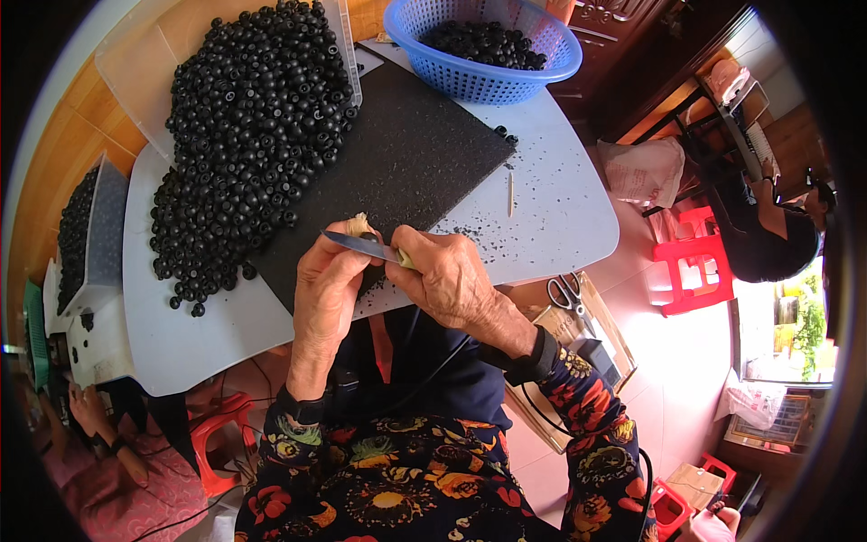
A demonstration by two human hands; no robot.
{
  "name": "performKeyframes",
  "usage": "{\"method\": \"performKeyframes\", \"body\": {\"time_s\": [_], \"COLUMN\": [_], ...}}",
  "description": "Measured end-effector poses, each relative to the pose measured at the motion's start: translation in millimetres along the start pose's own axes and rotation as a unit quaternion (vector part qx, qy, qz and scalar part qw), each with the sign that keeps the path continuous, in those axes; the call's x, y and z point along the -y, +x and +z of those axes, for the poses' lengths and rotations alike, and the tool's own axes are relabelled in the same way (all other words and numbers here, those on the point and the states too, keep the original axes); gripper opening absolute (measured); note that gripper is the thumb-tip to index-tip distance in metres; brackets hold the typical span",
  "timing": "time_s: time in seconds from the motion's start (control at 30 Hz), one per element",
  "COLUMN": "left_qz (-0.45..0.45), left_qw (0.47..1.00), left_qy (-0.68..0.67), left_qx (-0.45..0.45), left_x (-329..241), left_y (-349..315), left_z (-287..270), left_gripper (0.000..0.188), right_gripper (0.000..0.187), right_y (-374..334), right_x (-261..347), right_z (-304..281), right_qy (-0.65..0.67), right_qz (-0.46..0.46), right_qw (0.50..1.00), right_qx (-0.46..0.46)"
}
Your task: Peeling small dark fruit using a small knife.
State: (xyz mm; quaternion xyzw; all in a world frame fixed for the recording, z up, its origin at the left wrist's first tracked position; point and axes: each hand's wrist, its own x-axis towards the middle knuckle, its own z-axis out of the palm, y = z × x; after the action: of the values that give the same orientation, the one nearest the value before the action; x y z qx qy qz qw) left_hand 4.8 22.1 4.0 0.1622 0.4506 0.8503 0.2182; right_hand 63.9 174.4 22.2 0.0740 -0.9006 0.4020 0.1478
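A small black piece [368,237] is sitting at the fingertips of the left hand [327,280], just above the near part of a black mat [397,154]. The left thumb and fingers are pinching it, and a pale wrap [358,221] is covering one fingertip. The right hand [452,275] is closing around the pale green handle of a knife [352,243], whose blade is pointing left and reaching over the left thumb and fingers, beside the piece. Whether the edge is touching the piece, I cannot tell.

The mat is lying at an angle on a white table [578,212]. Left of it, a big heap of round black caps [244,144] is spilling from a clear tub [135,50] onto the table and the mat's edge. Beyond the mat, a blue basket [470,86] is holding more black pieces. Dark crumbs are dotting the table to the right, around a thin pale stick [511,194]. Below the table's right side, scissors [567,294] are resting by a cardboard box [619,316]. Farther right, a red stool [691,266] is standing on the floor.
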Motion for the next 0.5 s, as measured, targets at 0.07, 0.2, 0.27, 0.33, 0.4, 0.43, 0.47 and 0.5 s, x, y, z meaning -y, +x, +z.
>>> {"method": "performKeyframes", "body": {"time_s": [0.07, 0.2, 0.27, 0.33, 0.4, 0.43, 0.47, 0.5], "left_qz": [0.0, -0.007, -0.007, -0.006, -0.005, -0.006, -0.006, -0.01], "left_qw": [1.0, 1.0, 1.0, 1.0, 1.0, 1.0, 1.0, 1.0], "left_qy": [-0.001, -0.003, -0.001, -0.002, -0.002, -0.003, -0.003, -0.004], "left_qx": [-0.001, -0.003, -0.005, -0.007, -0.006, -0.006, -0.006, -0.008], "left_x": [0.1, 0.4, 0.7, 0.9, 0.8, 1.1, 1.3, 1.3], "left_y": [0.0, -0.4, -0.3, 0.0, -0.2, -0.2, -0.2, -0.2], "left_z": [0.0, -1.6, -1.5, -1.3, -1.8, -2.0, -2.0, -2.0], "left_gripper": [0.014, 0.014, 0.015, 0.015, 0.015, 0.016, 0.016, 0.016], "right_gripper": [0.017, 0.019, 0.022, 0.018, 0.018, 0.018, 0.018, 0.018], "right_y": [0.1, 0.4, 0.4, 0.5, 0.5, 0.3, 0.3, 0.4], "right_x": [0.0, 0.0, -0.2, -0.4, -0.2, -0.3, -0.6, -0.9], "right_z": [0.3, 1.8, 1.9, 1.7, 1.9, 2.2, 2.4, 2.5], "right_qy": [0.0, -0.003, -0.007, -0.001, -0.004, -0.007, -0.007, -0.008], "right_qz": [0.001, -0.003, -0.007, -0.004, -0.001, 0.002, 0.002, 0.005], "right_qw": [1.0, 1.0, 1.0, 1.0, 1.0, 1.0, 1.0, 1.0], "right_qx": [0.0, -0.007, -0.012, -0.006, -0.003, 0.0, 0.0, 0.001]}}
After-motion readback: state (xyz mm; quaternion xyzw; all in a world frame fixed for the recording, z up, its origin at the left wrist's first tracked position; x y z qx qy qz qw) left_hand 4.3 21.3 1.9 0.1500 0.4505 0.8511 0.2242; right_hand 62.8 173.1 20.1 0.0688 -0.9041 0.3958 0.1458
